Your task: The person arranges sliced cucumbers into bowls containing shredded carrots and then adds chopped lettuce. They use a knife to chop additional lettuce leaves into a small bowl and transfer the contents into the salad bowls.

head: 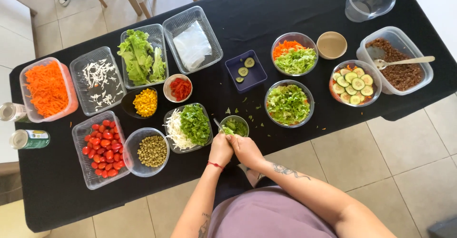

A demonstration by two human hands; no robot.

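Head view: both hands meet at the near edge of the black-clothed table [285, 5], roughly mid-length. Left hand [221, 148] and right hand [245, 150] are pressed side by side, touching, fingers curled w/ bits of green leaf pinched between them. Whether a thin utensil sticking up-left from the left hand is gripped can't be told; too small.

Small bowl of chopped greens [235, 125] sits just beyond the fingertips, away from the body, almost touching them. It's round, so no long axis; both hands are abt equally near, left maybe a touch closer to its rim.

Just left of that bowl: tray w/ shredded cabbage and lettuce [188, 126]. Further left along the near edge: bowl of peas [152, 151], then tray of cherry tomatoes [102, 148]. Right of the hands, a bit farther in: bowl of chopped lettuce [289, 104]. Loose green scraps [247, 108] lie on the cloth between the two lettuce bowls. Far-right corner area: tub of brown grains w/ spoon [400, 64], well apart from the hands.
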